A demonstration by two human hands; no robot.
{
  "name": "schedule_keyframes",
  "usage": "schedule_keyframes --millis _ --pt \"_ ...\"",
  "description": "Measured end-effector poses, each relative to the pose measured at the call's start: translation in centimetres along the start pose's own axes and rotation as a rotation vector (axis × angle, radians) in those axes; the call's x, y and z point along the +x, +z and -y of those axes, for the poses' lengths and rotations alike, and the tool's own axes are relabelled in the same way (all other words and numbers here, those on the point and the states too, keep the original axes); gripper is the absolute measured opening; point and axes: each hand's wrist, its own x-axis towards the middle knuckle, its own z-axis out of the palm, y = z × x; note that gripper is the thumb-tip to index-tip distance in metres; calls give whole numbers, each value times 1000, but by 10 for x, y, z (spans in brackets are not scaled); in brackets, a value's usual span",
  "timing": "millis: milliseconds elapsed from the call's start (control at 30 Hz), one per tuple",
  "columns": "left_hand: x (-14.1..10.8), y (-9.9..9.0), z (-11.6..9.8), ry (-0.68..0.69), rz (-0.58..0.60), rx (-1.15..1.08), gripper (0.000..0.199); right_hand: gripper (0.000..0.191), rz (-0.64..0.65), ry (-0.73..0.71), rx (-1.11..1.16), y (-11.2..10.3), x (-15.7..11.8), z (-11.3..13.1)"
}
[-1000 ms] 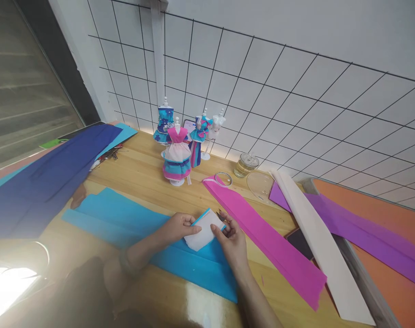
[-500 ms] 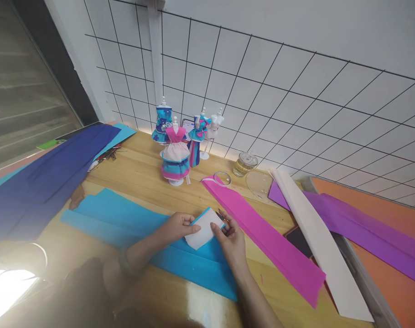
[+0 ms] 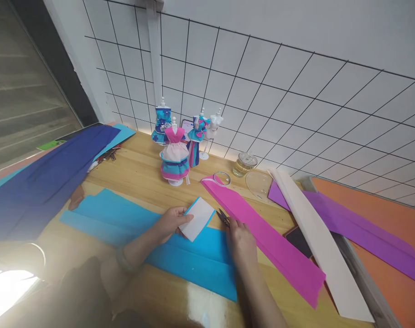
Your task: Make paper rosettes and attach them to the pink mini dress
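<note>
My left hand (image 3: 175, 223) pinches a small square of white paper (image 3: 199, 218) with blue along its edges, thumb on top. The square is held tilted over a long sheet of blue crepe paper (image 3: 204, 269) on the table. To its right, my right hand (image 3: 241, 239) is closed around a pair of small dark scissors (image 3: 222, 217). Their blades show beyond the fingers, pointing up and left, apart from the white square. The handles are hidden by the hand.
Small dress forms in paper dresses (image 3: 175, 155) stand at the back, beside a lidded glass jar (image 3: 245, 164) and a ring of tape (image 3: 222, 179). Pink (image 3: 265, 237), cream (image 3: 320, 241) and purple (image 3: 365, 232) strips lie right; dark blue paper (image 3: 57, 177) lies left.
My right hand has let go of the white square and moved right and down, with the scissors blades now showing. My left hand has shifted slightly left with the square.
</note>
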Motion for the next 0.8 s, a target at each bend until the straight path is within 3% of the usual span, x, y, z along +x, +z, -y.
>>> schedule_keyframes --millis 100,233,300,433,600,733,800 --pt "0 -2 -2 -4 22 -49 39 37 -83 17 160 5 3 -5" --pt "0 -4 -4 8 32 -96 38 33 -119 133 564 -1 5 -5" --pt "0 -5 -5 23 27 -102 38 32 1 186 837 -8 4 1" --pt "0 -5 -6 88 -14 -39 35 42 379 316 1262 -20 -1 13" --pt "-1 -1 -3 179 -30 59 33 46 372 448 1348 -15 -6 31" --pt "-1 7 2 166 52 51 34 35 365 489 1461 -7 -9 44" --pt "-1 11 6 153 93 33 35 39 334 499 1469 -4 -10 47"
